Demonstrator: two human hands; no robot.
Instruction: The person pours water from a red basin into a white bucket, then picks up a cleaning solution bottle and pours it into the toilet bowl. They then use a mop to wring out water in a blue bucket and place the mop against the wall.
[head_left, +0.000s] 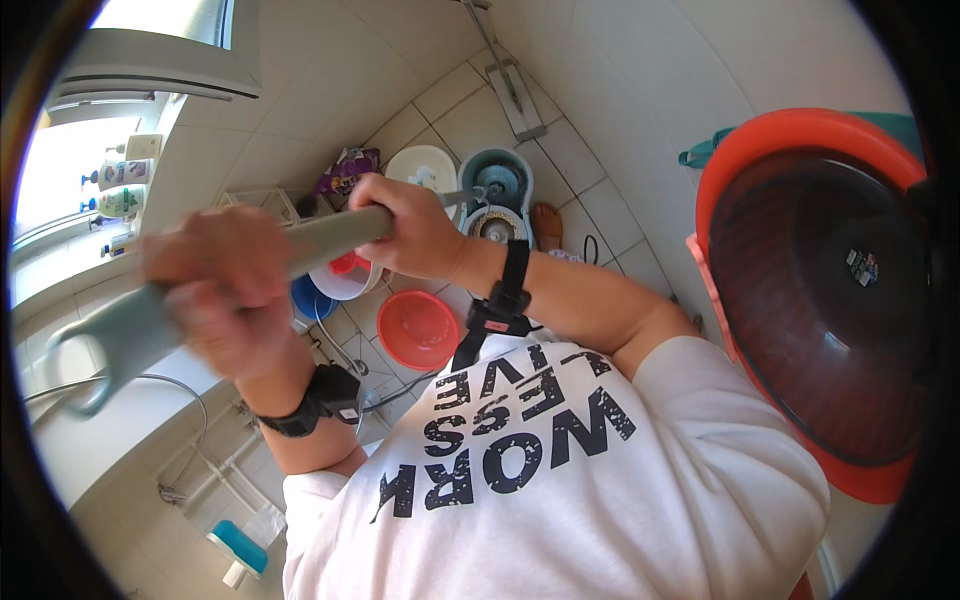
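Both hands grip the pale grey-green handle of a mop (337, 234), which runs down and away from me. My left hand (225, 285), blurred, is wrapped around the thick upper grip, near the hanging loop at its end. Lower down the pole, my right hand (412, 225) holds it with curled fingers. The pole's lower end reaches over a blue-grey spin mop bucket (527, 166) on the tiled floor. One side of the bucket is a deep round well; a round spin basket (497, 227) sits in the other. The mop head is hard to make out.
A white basin (397, 161), a red basin (420, 330), a blue bucket (307, 296) and a brown slipper (547, 223) surround the bucket. A flat mop (517, 101) leans in the corner. Large red and dark basins (810, 300) hang at right. Bottles (124, 174) line the windowsill.
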